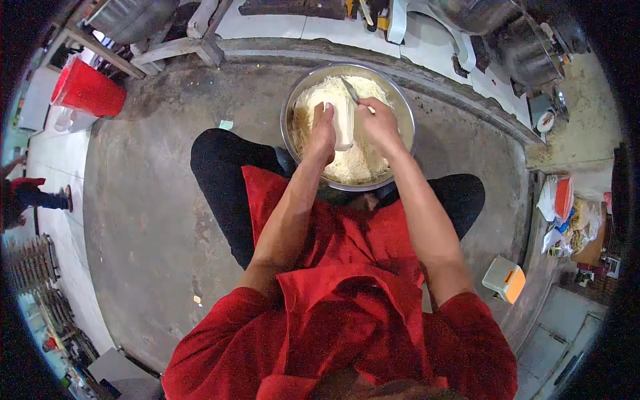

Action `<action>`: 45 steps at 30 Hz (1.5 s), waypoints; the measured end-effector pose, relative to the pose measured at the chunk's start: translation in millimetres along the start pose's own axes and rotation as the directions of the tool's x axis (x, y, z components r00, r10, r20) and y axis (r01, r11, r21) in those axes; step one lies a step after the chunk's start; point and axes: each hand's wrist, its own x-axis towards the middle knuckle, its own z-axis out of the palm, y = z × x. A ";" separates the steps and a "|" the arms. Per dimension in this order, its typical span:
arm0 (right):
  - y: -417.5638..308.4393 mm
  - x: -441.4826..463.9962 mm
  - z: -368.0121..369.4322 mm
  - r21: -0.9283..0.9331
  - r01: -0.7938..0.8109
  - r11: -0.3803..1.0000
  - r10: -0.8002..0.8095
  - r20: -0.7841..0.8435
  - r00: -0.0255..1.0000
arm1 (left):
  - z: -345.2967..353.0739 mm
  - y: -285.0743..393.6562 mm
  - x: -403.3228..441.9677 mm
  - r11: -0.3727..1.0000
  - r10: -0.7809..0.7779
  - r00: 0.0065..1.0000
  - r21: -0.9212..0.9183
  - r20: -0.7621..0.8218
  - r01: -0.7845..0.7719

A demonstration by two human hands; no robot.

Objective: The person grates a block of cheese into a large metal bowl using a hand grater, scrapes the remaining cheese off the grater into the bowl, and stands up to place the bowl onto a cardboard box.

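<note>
Between my knees stands a wide metal basin (pixel 409 123), heaped with fine pale shreds (pixel 361 168). Above the shreds my left hand (pixel 324 131) grips a thick, pale cream block (pixel 344 124), its right side scored with lengthwise lines; I cannot make out what kind of food it is. A knife (pixel 350 91) is in my right hand (pixel 380 124), fingers wrapped round its handle, the blade pointing up and left near the block's far end. Whether the blade touches the block is unclear.
A red bucket (pixel 90 88) stands at the far left, and a person's leg (pixel 50 199) shows beyond it. Behind the basin runs a raised concrete edge (pixel 280 48). A white and orange box (pixel 504 280) sits on the floor to the right, near plastic bags (pixel 587 220).
</note>
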 end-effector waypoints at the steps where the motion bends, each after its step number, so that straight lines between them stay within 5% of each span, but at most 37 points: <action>1: -5.1 4.2 5.2 0.006 -0.010 1.000 0.010 0.010 1.000 | -1.6 2.8 -5.6 1.000 -0.002 0.997 -0.019 0.081 0.003; 4: -25.5 -10.0 12.9 0.024 -0.066 0.998 0.065 0.057 0.996 | -7.8 11.6 -10.7 0.999 -0.029 0.990 -0.010 0.136 0.030; 6: -18.5 -26.8 20.6 -0.043 0.132 0.990 -0.133 -0.022 0.991 | -19.6 -13.1 19.7 0.991 0.050 0.997 -0.125 0.062 -0.042; 8: -1.6 -55.3 34.1 0.052 0.146 0.988 -0.147 0.018 0.989 | -17.0 -1.5 8.8 0.973 0.058 0.998 -0.225 0.006 -0.056; 11: -14.8 -96.8 28.9 -0.021 0.122 0.992 -0.122 0.012 0.992 | -22.4 -8.9 19.4 0.981 0.075 0.997 -0.180 0.000 -0.074; 14: -2.8 -117.1 22.7 0.000 0.203 0.979 -0.203 -0.076 0.976 | -29.1 -28.0 32.1 0.992 0.104 0.994 0.080 -0.016 -0.103; 16: -8.6 -127.1 4.5 -0.005 0.084 0.996 -0.084 0.045 0.995 | -19.4 -26.6 29.8 0.975 0.194 0.960 0.152 -0.201 -0.165; 21: 9.5 -83.2 -4.6 -0.016 0.044 0.999 -0.045 -0.029 0.999 | -14.5 -7.4 19.4 0.991 0.077 0.994 -0.116 0.076 -0.068; 28: -18.0 5.5 3.5 0.068 -0.048 0.996 0.048 0.012 0.999 | -8.6 -3.0 4.6 0.990 -0.029 0.985 -0.128 0.169 0.052; 38: -3.5 -69.5 26.3 -0.041 0.110 0.993 -0.114 -0.092 0.989 | -9.0 -6.9 8.6 0.974 0.175 0.983 -0.156 0.058 -0.165; 45: 12.9 -138.4 21.3 0.013 0.137 0.990 -0.136 -0.062 0.989 | -14.9 -16.1 15.7 0.988 0.154 0.984 -0.016 -0.094 -0.156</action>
